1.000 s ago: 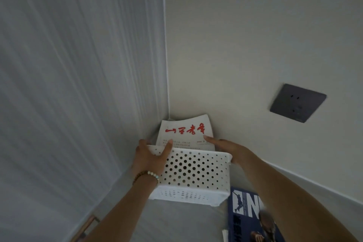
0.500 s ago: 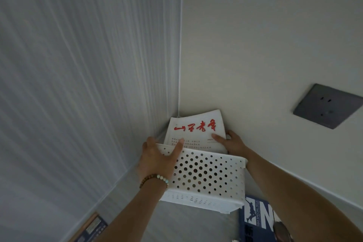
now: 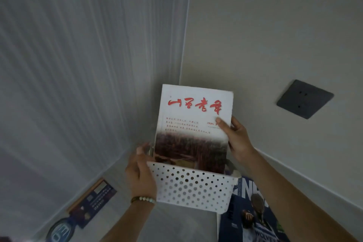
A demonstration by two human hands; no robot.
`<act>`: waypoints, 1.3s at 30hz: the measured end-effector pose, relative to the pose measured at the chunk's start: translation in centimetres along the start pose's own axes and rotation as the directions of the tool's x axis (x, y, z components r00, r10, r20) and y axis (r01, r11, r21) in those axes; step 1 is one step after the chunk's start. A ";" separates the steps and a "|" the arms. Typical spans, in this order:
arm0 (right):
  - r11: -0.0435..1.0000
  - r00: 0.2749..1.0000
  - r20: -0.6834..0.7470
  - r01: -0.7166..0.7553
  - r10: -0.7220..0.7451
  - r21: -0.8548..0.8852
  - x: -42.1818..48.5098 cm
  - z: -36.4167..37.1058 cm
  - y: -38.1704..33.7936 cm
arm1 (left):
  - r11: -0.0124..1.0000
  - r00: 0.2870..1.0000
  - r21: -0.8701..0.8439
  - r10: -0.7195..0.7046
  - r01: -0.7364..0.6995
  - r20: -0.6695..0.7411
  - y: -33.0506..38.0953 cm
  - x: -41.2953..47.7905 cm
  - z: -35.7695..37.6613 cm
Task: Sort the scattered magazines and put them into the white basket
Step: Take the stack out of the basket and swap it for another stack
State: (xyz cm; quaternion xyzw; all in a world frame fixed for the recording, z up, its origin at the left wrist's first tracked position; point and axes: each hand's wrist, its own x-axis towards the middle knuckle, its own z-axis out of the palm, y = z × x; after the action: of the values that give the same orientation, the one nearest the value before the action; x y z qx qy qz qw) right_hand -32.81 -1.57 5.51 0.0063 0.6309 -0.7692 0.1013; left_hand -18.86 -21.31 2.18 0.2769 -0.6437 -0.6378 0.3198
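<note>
A white perforated basket [image 3: 193,190] stands on the floor in a wall corner. A white magazine with red brush lettering [image 3: 193,124] stands upright with its lower edge inside the basket; most of its cover shows above the rim. My right hand [image 3: 236,139] grips the magazine's right edge, thumb across the cover. My left hand [image 3: 140,175], with a bead bracelet at the wrist, holds the basket's left end. A dark blue sports magazine [image 3: 253,214] lies on the floor beside the basket's right end, partly under my right forearm.
A dark blue booklet [image 3: 94,201] and a round blue-rimmed item [image 3: 61,231] lie on the floor at the lower left along the ribbed wall. A dark grey wall socket [image 3: 304,101] sits on the right wall. Grey floor lies below the basket.
The white magazine has risen well out of the basket, showing much more of its cover. My right hand moved up along its right edge and now grips it. My left hand stays on the basket.
</note>
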 end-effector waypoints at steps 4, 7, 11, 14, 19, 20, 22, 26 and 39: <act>0.998 1.000 0.017 0.021 -0.022 0.051 -3.1 0.1 -0.4 | 0.979 0.986 -0.114 -0.165 0.168 0.037 1.2 -1.3 -2.2; 0.997 0.999 0.043 0.030 -0.033 0.070 -4.9 0.2 -0.5 | 0.964 0.963 -0.033 -0.261 0.263 0.069 1.4 -1.2 -3.6; 0.998 0.998 0.064 0.022 -0.026 0.058 -6.9 -0.1 -0.4 | 0.971 0.913 0.189 -0.204 0.144 0.353 2.1 0.9 -3.3; 0.999 0.994 0.107 0.018 -0.022 0.033 -8.1 -0.5 -0.3 | 0.951 0.827 0.306 -0.202 0.038 0.524 2.8 3.3 -2.2; 1.000 0.981 0.195 -0.023 0.020 0.010 -9.6 -1.5 0.2 | 0.970 0.751 0.240 -0.133 -0.035 0.646 2.2 4.9 -0.8; 1.000 0.980 0.199 -0.031 0.029 0.006 -9.9 -1.8 0.3 | 0.976 0.762 0.214 -0.120 -0.025 0.636 2.1 4.5 -0.7; 0.999 0.983 0.181 -0.021 0.029 -0.049 -10.4 -1.9 0.7 | 0.989 0.800 0.148 -0.087 -0.002 0.593 1.4 3.4 -0.8; 0.984 0.996 0.083 0.027 -0.013 -0.174 -11.2 -1.2 1.7 | 0.997 0.862 0.070 -0.024 -0.014 0.506 0.9 2.1 -1.1; 0.982 0.995 -0.073 0.054 -0.069 -0.184 -9.0 1.5 3.2 | 0.979 0.860 0.196 -0.140 0.047 0.490 0.7 3.4 -0.7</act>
State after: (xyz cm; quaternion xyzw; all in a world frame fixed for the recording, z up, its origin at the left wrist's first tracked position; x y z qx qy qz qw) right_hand -23.26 -2.25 3.90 0.0081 0.7017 -0.7105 0.0526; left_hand -20.46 -24.38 3.04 0.1601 -0.7444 -0.6427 0.0842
